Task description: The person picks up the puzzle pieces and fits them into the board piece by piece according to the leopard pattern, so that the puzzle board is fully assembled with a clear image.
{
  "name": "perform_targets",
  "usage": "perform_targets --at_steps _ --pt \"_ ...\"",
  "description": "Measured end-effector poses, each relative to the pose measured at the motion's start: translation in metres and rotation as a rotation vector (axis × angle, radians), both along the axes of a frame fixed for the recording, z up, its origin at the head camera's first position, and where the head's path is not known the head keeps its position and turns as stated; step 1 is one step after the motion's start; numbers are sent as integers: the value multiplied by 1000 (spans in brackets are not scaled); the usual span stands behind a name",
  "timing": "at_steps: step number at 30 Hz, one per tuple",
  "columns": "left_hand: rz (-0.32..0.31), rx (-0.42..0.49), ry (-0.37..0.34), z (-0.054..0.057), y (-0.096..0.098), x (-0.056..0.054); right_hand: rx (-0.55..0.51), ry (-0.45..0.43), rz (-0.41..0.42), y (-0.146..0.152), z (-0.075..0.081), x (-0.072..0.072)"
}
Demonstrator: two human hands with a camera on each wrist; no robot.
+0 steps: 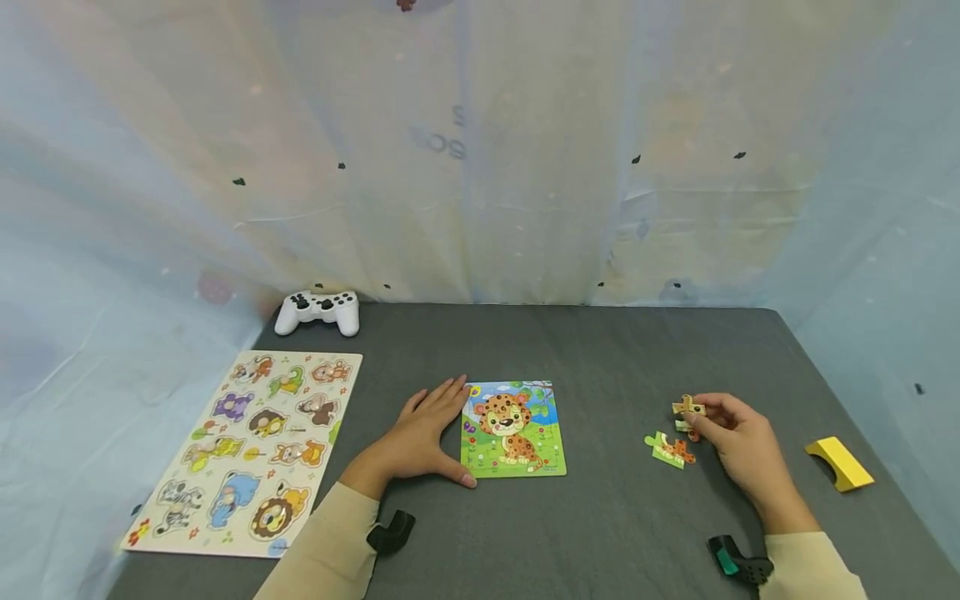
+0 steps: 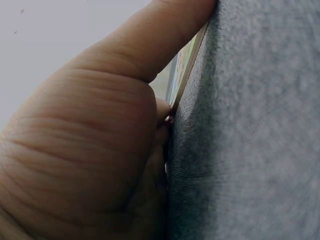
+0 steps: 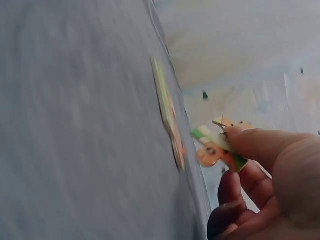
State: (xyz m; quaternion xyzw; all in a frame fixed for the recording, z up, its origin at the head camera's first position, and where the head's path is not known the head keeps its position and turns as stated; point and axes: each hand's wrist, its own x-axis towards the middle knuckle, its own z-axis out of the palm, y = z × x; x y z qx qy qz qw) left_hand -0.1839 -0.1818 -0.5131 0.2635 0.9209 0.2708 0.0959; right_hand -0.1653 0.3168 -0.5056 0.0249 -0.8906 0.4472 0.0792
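A square jigsaw picture of a spotted leopard cub (image 1: 512, 429) lies flat in the middle of the table. My left hand (image 1: 423, 437) is at its left side, fingers stretched along the upper corner and thumb at the lower one. In the left wrist view the thumb overlaps the board's edge (image 2: 186, 75). Over to the right, my right hand (image 1: 738, 446) pinches small jigsaw pieces (image 3: 212, 154) between thumb and fingers, one overlapping another. Just below them on the table lies another green and orange jigsaw piece (image 1: 667, 450).
A large animal peg board (image 1: 168, 467) covers the table's left side. Behind it sits a white game controller (image 1: 317, 312). A yellow arch block (image 1: 840, 463) lies right of my right hand. Pale sheeting (image 1: 525, 225) hangs behind the grey table (image 1: 600, 533).
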Motion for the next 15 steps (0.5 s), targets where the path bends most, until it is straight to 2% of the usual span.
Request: perform_targets --at_steps 10,15 --pt "2 6 -5 1 0 0 -189 -16 205 -46 7 3" --pt "-2 11 -4 1 0 -1 -249 -55 311 -72 9 3"
